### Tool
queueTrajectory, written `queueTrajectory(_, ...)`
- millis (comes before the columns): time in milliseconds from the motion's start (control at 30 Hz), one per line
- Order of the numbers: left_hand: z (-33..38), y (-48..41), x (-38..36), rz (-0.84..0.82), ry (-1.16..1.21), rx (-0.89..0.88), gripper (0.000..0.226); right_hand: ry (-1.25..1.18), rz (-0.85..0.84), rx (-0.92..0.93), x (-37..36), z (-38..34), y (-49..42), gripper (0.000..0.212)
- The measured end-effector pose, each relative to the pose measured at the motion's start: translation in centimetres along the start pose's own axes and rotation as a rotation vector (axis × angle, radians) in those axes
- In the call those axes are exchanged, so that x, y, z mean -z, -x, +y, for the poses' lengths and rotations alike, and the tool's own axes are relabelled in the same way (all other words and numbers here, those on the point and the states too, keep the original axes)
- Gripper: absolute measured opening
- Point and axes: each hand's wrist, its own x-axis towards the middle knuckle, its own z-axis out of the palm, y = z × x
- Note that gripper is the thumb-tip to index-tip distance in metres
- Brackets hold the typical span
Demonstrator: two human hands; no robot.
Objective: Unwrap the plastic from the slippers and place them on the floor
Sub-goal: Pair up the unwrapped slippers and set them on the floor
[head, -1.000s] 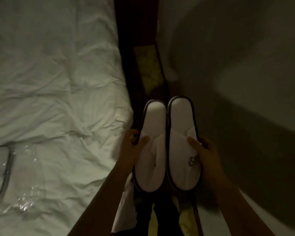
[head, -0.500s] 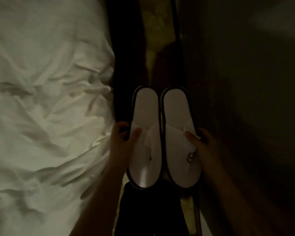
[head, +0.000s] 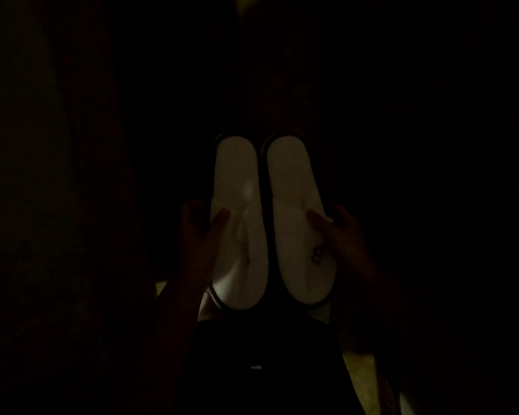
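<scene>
Lighting dropped hard: bed on the left and floor now lost in black, only the slippers (head: 267,223) readable. View shifted, bed edge gone.

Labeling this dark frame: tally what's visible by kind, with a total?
White slippers: 2, left slipper and right slipper, side by side, one in each hand
Hands: 2, left hand, right hand
Total: 4
The rest is too dark to tell.

Dark, unreadable surroundings; side-by-side slippers (head: 267,223) filling the gap between both hands (head: 345,238).
</scene>
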Motion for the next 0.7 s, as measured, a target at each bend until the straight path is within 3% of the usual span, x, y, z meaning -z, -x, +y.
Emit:
queueTrajectory(133, -5.4, -3.8, -1.5, -0.024, -0.093, 0.006, 0.053, 0.049, -0.023, -0.007, -1.8, 4.8, -5.0, 0.047)
queueTrajectory(300, -10.4, -8.4, -2.7, -0.055, -0.136, 0.001, 0.061, 0.094, 0.025, 0.011, -4.7, 8.8, -9.5, 0.046)
queueTrajectory(600, -12.6, -11.7, -1.9, -0.013, -0.148, 0.016, 0.059, 0.274, 0.086, 0.132, -9.2, 11.4, -11.6, 0.043)
queueTrajectory(700, -12.7, -11.7, -2.2, 0.016, -0.252, -0.032, 0.057, 0.449, 0.179, 0.116, -9.4, 11.6, -12.3, 0.066)
